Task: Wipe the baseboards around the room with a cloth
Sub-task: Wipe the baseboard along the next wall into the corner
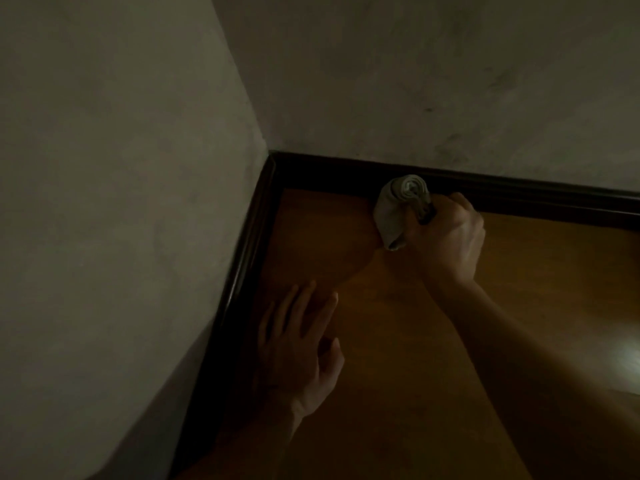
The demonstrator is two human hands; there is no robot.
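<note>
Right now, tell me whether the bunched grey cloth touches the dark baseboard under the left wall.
Apart. The head view shows bare orange floor between the bunched grey cloth, gripped by the right hand, and the dark left-wall baseboard.

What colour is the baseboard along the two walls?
The baseboard is very dark, black or dark brown, with a slight gloss. The head view, the only one, shows it.

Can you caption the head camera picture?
Right hand grips a rolled grey cloth against the dark baseboard near the corner; left hand rests flat on the floor.
</note>
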